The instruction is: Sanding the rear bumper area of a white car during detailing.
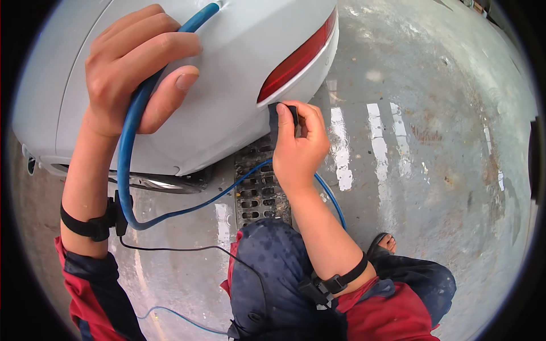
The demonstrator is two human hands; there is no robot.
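My left hand (128, 62) is wrapped round a blue hose (129, 148), over the white car body (219, 91). The hose's open end reaches past my fingers at the top, close to the car's surface, with a bright glint there that may be water. Below the red tail light (296, 59), my right hand (301, 145) pinches a small dark, thin piece (273, 118) between thumb and fingers. Whether it is sandpaper or cloth I cannot tell. That piece is at the lower edge of the bumper, beside the lamp's lower corner.
A slotted drain grate (248, 199) runs across the wet grey floor (421, 187) beneath the bumper. The hose loops down from my left hand, crosses the grate and passes behind my right forearm. A thin black cable (187, 248) hangs from my left wrist strap. The car's wheel (165, 183) shows below.
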